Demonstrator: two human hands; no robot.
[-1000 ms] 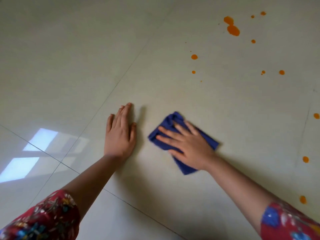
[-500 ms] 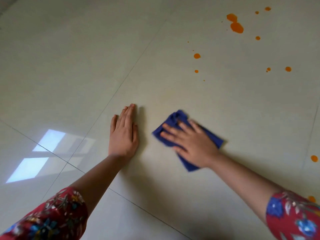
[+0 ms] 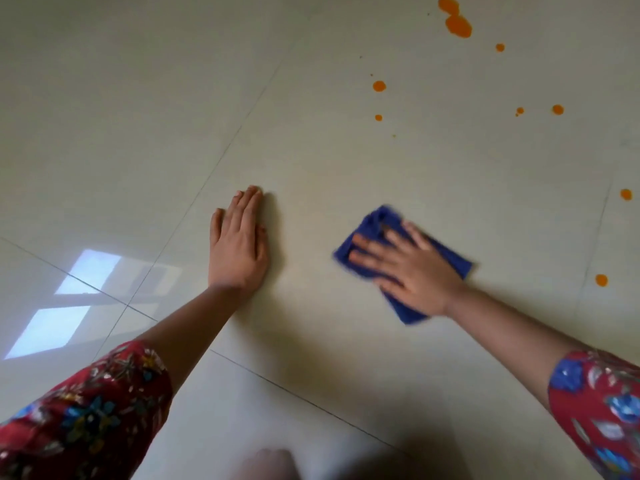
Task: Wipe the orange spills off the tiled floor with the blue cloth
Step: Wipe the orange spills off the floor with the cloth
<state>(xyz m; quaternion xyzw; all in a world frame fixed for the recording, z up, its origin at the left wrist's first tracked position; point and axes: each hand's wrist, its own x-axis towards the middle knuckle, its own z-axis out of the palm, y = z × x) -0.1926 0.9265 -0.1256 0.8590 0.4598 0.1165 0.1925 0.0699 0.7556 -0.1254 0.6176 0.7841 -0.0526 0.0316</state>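
A folded blue cloth (image 3: 375, 221) lies on the pale tiled floor (image 3: 311, 150). My right hand (image 3: 412, 268) presses flat on it with straight, spread fingers; the cloth and fingers are blurred. My left hand (image 3: 240, 244) rests palm down on the floor to the cloth's left, fingers together. A large orange spill (image 3: 459, 26) sits far up right. Smaller orange drops (image 3: 379, 86) are scattered beyond the cloth, and others (image 3: 601, 280) lie to its right.
Dark grout lines (image 3: 221, 157) cross the glossy tiles. A bright window reflection (image 3: 65, 303) shines on the floor at left. A blurred part of my body (image 3: 266, 465) shows at the bottom edge.
My right hand has slid the blue cloth to the right, away from my left hand. The left hand stays planted. The view has shifted, so the spills sit nearer the top edge.
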